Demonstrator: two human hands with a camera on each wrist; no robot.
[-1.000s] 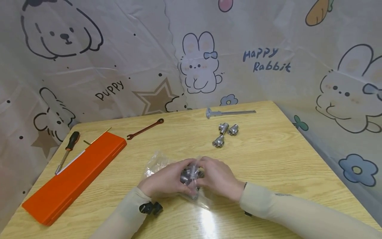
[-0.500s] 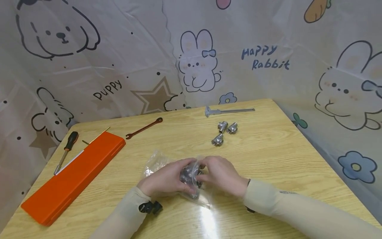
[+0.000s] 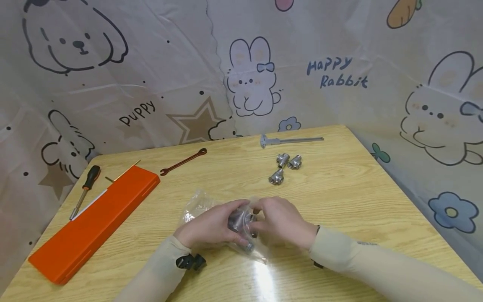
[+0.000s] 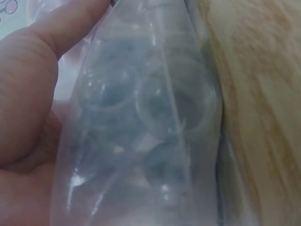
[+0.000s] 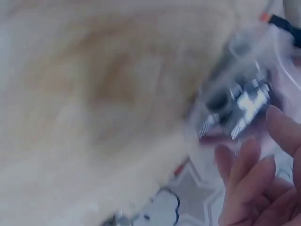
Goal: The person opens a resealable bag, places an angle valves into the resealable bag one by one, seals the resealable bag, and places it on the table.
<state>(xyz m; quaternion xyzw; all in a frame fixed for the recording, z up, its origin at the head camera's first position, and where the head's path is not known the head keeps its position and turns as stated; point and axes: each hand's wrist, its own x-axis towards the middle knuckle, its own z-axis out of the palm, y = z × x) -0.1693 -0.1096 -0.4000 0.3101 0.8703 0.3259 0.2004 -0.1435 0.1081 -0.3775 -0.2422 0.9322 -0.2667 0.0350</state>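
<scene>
A clear plastic bag (image 3: 198,204) lies on the table with several metal pipe fittings (image 5: 244,108) inside it. My left hand (image 3: 211,223) grips the bag from the left, its thumb and fingers spread round the filled part. At the bag's right end is my right hand (image 3: 283,220), thumb and fingertips apart and close to the fittings at the bag's edge. The left wrist view shows round fitting ends (image 4: 174,106) through the plastic. Motion blurs the right wrist view. Behind the hands, three loose tee fittings (image 3: 276,177) sit together on the tabletop.
A vernier caliper (image 3: 290,141) lies near the back edge of the wooden table (image 3: 358,201). To the left are a reddish wrench (image 3: 183,162), a long orange case (image 3: 94,226), a thin brass-coloured rod (image 3: 127,170) and a black-handled screwdriver (image 3: 86,191). A printed curtain (image 3: 170,63) hangs behind.
My right hand has drawn slightly to the right at the bag's end. My left hand keeps its grip on the bag, and the loose fittings and tools stay put.
</scene>
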